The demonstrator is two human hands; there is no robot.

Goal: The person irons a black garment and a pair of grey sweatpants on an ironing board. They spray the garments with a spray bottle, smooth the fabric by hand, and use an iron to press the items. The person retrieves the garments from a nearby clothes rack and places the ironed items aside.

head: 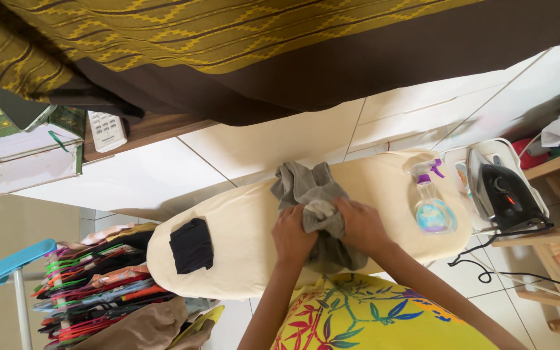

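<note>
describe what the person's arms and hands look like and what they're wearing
Both forearms are bare: no long sleeves, gloves, watch or bracelets show on the left hand or the right hand. No rings can be made out at this size. Below the arms sits the person's bright yellow top, printed with red, blue and green leaf and branch shapes.

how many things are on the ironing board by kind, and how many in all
grey garment, held by left hand and right hand: 1
folded black cloth: 1
spray bottle: 1
total on the ironing board: 3
</note>
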